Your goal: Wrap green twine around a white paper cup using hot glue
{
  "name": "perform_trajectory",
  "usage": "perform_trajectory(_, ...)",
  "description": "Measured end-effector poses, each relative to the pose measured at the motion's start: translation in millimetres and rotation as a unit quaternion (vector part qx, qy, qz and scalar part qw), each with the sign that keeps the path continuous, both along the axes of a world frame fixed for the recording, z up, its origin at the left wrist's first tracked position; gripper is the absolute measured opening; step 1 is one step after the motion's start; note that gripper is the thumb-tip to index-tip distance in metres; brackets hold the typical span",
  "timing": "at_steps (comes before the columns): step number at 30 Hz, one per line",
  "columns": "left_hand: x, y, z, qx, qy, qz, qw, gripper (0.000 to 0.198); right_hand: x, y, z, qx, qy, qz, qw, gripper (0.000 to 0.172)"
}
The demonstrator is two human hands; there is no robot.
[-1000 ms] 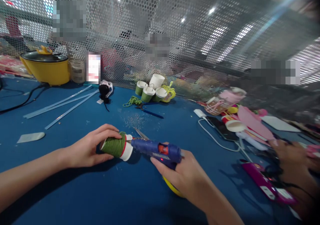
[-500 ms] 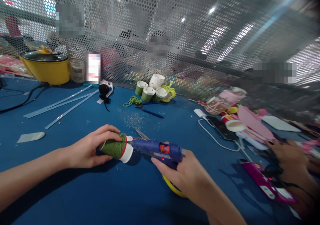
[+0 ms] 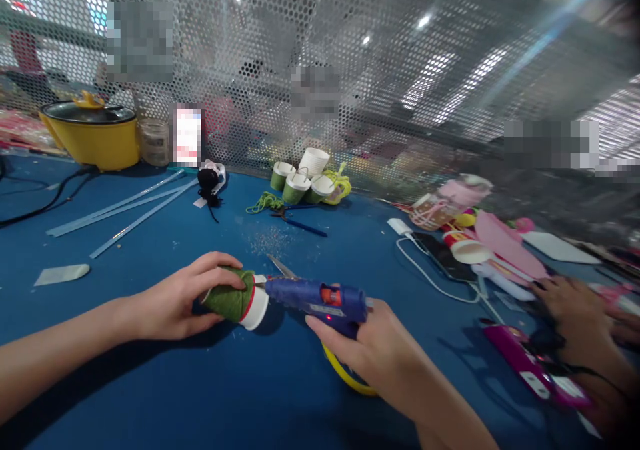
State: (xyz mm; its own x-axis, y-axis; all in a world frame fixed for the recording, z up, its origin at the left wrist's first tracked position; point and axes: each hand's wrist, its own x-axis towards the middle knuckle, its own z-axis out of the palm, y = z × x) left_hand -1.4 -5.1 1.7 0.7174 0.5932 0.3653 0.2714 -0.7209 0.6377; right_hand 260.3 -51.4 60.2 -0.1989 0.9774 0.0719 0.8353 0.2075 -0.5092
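Note:
My left hand (image 3: 183, 297) is wrapped round a paper cup (image 3: 236, 298) lying on its side; the cup is wound in green string, with a red line and white rim at its right end. My right hand (image 3: 373, 350) grips a blue hot glue gun (image 3: 320, 299), whose nozzle touches the cup near the rim. A small red light glows on the gun. Scissors (image 3: 280, 267) lie just behind the nozzle. A yellow ring-shaped thing (image 3: 345, 375) peeks out under my right hand.
Several green-wrapped cups (image 3: 300, 183) stand at the back by a perforated metal screen (image 3: 350, 70). A yellow pot (image 3: 90, 133) sits far left, glue sticks (image 3: 125, 213) lie beside it. Another person's hand (image 3: 580, 313) works at the right among pink craft pieces and a phone (image 3: 443, 253).
The cup and glue gun have shifted slightly right and the cup has turned a little in my left hand. The other person's hand at the right has moved.

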Motion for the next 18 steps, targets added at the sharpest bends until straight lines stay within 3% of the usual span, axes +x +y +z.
perform_trajectory(18,0.4,-0.9,2.1,0.003,0.011,-0.003,1.000,0.037,-0.8,3.4,-1.1,-0.022,0.011,0.001,1.000,0.020)
